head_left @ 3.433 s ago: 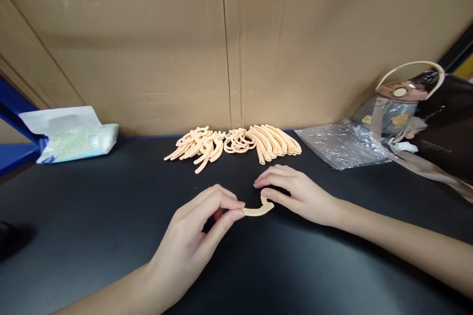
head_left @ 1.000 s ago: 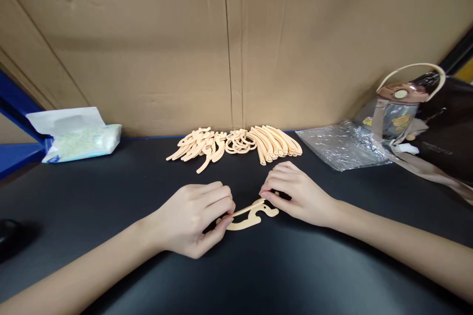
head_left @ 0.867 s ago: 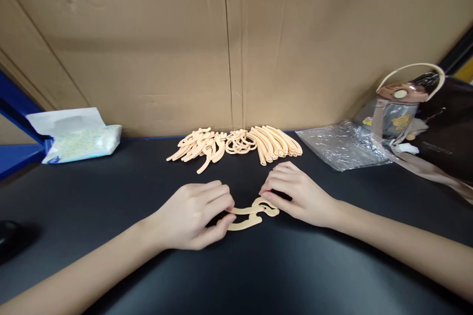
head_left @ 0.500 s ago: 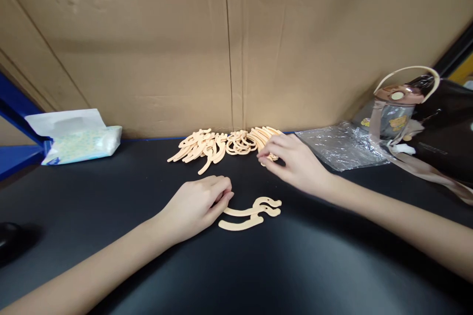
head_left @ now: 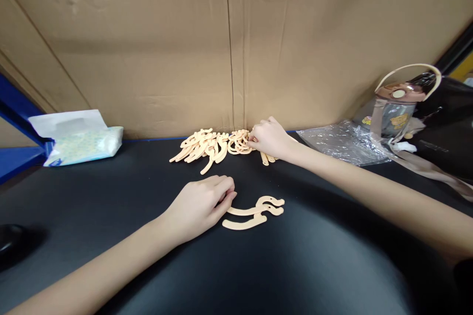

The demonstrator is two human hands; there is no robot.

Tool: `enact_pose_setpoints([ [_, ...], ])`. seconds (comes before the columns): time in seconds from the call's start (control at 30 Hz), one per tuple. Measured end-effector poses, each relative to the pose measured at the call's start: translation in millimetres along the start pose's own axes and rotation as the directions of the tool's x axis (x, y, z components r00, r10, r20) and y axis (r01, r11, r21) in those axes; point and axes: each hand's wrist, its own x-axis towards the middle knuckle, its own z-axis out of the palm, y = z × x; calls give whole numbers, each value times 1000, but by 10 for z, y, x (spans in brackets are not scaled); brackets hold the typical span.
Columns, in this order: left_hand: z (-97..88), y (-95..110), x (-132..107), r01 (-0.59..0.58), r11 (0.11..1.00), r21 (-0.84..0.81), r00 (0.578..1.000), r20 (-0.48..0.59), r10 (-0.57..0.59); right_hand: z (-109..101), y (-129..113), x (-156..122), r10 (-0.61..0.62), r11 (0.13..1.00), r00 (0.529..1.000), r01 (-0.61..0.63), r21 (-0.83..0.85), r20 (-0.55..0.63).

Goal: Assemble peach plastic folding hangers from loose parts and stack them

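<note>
Two curved, light wood-coloured pieces lie overlapping on the black table, their hooked ends with small holes pointing right. My left hand rests closed at the left end of the upper piece; whether its fingers grip that piece or something else is hidden. At the back, my right hand bends down with thumb and fingers drawn together at the right edge of a pile of ring-shaped pieces. What is between those fingertips does not show. Straighter pieces with holes poke out below this hand.
A heap of curved pieces lies left of the rings. Tall cardboard stands behind the table. A tissue pack and a black mouse are at left. Clear plastic, a strapped bottle and a dark bag are at right.
My right hand has moved left and farther back, from the straighter pieces to the ring-shaped ones, and its fingers have drawn together. My left hand and the two front pieces stay put.
</note>
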Motion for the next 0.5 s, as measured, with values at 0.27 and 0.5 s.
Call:
enact_pose_setpoints([
  [0.27, -1, -3, 1, 0, 1000, -2, 1000, -2, 0, -59, 35, 11, 39, 995, 997, -33, 91, -68],
  [0.5, -1, 6, 0, 1, 1000, -27, 1000, -27, -2, -330, -66, -329, 15, 990, 990, 5, 140, -143],
])
